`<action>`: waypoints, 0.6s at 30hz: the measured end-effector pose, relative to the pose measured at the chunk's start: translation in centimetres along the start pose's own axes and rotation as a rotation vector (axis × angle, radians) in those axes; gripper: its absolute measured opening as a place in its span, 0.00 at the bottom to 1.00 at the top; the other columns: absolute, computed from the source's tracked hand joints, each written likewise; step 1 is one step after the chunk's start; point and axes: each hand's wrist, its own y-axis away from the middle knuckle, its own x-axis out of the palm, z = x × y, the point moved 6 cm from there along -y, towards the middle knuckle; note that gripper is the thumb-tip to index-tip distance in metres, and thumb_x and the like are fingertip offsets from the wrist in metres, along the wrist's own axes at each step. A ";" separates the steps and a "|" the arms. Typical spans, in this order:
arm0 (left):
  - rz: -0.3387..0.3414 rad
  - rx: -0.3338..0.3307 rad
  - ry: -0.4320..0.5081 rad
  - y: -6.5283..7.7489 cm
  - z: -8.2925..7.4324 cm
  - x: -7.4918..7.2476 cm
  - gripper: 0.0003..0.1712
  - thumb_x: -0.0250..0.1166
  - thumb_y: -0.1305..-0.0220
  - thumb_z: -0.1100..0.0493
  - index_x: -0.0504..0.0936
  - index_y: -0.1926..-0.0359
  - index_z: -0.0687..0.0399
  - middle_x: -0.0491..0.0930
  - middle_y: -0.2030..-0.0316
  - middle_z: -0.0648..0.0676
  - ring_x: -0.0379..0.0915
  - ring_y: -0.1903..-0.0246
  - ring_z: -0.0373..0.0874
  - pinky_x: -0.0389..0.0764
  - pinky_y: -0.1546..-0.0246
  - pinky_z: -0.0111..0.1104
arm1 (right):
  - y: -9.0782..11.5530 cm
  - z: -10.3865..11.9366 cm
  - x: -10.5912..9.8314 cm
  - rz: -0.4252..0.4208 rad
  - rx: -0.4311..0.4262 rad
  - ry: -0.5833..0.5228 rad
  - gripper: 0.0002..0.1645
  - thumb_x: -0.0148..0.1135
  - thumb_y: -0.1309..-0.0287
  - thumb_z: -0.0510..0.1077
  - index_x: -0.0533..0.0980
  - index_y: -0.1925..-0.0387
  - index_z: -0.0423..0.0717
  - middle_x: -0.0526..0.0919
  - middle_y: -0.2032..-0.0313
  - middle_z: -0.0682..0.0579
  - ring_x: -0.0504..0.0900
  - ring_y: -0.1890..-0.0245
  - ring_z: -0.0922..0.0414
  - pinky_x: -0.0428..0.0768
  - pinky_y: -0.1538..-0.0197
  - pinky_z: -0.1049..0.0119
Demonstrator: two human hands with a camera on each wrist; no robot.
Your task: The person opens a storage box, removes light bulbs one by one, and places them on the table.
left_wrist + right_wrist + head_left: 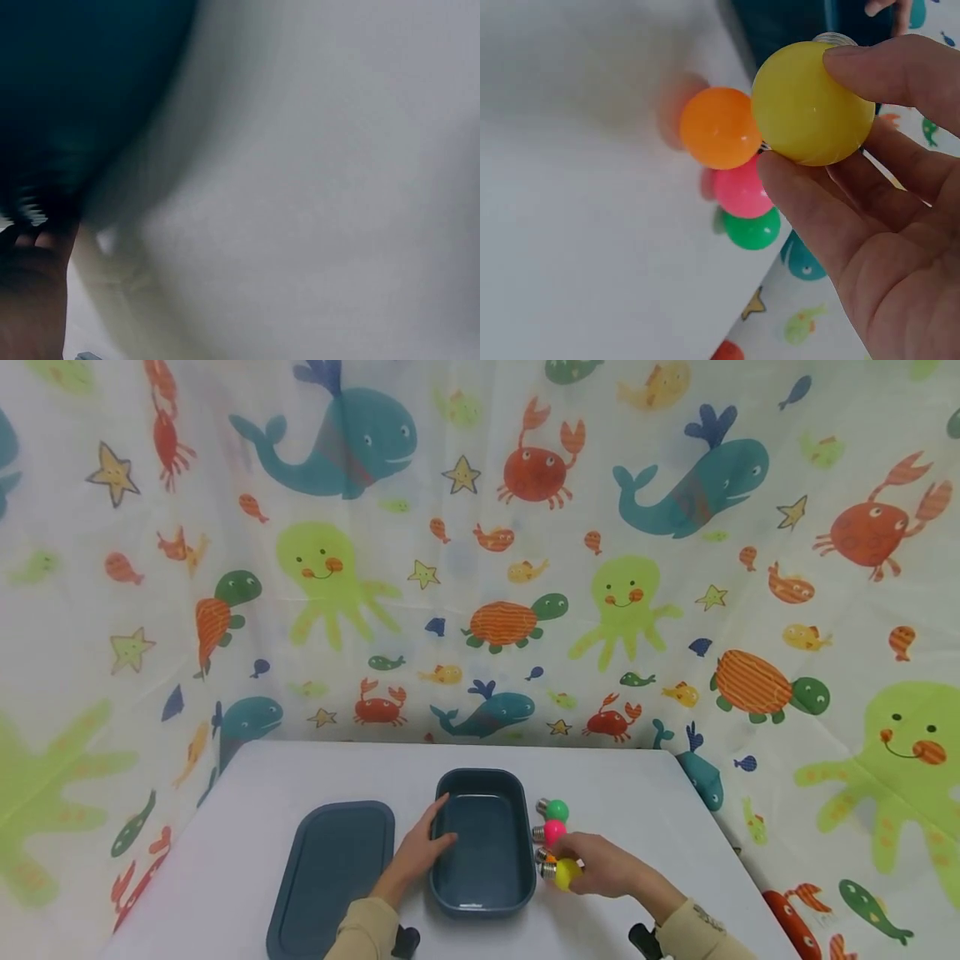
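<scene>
A dark blue-grey rectangular container (483,906) stands at the middle of the table. My left hand (417,853) holds its left wall, with the thumb over the rim; the left wrist view is dark and blurred there. Right of the container, my right hand (606,868) pinches a yellow light bulb (810,105) between thumb and fingers, its metal screw base pointing toward the container. Beside it lie an orange bulb (718,127), a pink bulb (555,832) and a green bulb (557,811) in a row. In the head view the yellow bulb and the hand mostly cover the orange one.
A flat lid (337,868) of the same dark colour lies left of the container on the white table (607,785). Behind the table and along its sides hangs a curtain (480,543) printed with sea animals.
</scene>
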 end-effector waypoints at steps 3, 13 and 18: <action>-0.002 0.004 0.003 -0.1 0.0 -0.1 0.41 0.64 0.36 0.56 0.58 0.25 0.47 0.57 0.28 0.66 0.52 0.31 0.68 0.59 0.36 0.63 | 0.3 -0.8 0.4 0.005 0.037 0.049 0.23 0.69 0.54 0.28 0.78 0.53 0.42 0.80 0.61 0.56 0.75 0.63 0.56 0.82 0.49 0.54; 0.000 0.003 -0.003 -0.2 0.0 0.0 0.40 0.63 0.36 0.57 0.58 0.25 0.47 0.57 0.28 0.66 0.53 0.31 0.67 0.58 0.36 0.63 | 1.1 -1.6 2.6 0.044 -0.008 0.180 0.25 0.71 0.54 0.28 0.78 0.52 0.46 0.78 0.59 0.58 0.73 0.63 0.62 0.81 0.48 0.59; 0.003 -0.009 0.004 -0.1 0.0 0.2 0.40 0.63 0.36 0.57 0.57 0.25 0.47 0.57 0.28 0.65 0.52 0.31 0.67 0.58 0.36 0.63 | 1.1 -1.7 3.7 0.060 -0.022 0.225 0.25 0.71 0.54 0.29 0.79 0.54 0.51 0.78 0.58 0.60 0.73 0.62 0.63 0.81 0.47 0.59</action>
